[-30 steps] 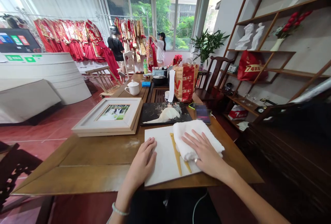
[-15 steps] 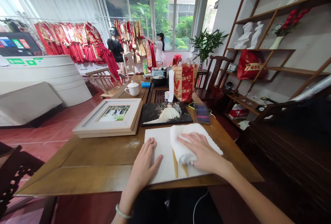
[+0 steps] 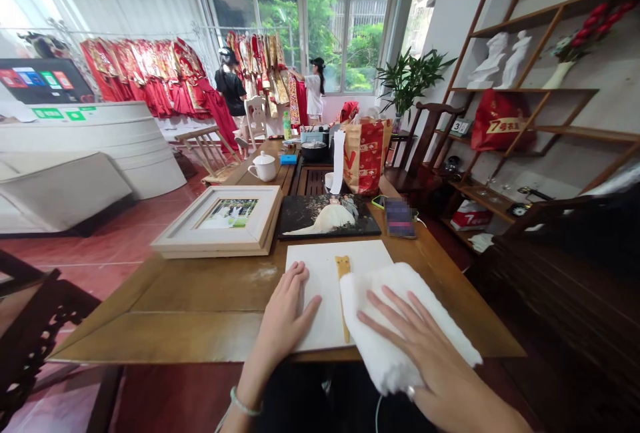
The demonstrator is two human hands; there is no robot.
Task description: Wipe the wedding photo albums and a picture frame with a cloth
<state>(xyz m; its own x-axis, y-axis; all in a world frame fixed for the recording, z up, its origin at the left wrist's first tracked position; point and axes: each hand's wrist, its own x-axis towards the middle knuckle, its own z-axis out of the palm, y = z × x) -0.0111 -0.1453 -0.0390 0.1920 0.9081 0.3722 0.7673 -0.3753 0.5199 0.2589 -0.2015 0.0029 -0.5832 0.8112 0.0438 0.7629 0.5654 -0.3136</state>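
On the tabletop (image 3: 200, 333) we see a framed photo (image 3: 227, 214), a lidded white cup (image 3: 263, 168) behind it, and a red-and-tan paper bag (image 3: 367, 159) near a phone (image 3: 400, 218). Beyond, we see red garments (image 3: 150, 79) hanging, a leafy plant (image 3: 413, 81) by the window (image 3: 320, 33), and white statuettes (image 3: 489, 64) on a wooden shelf (image 3: 583, 91).

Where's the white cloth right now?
In the head view, the white cloth is right of centre and low, under the right hand, covering the near right corner of the white board from view.

Loc: prob. bridal shop | red gowns (image 3: 150, 79) hung | wedding pic (image 3: 327, 219)
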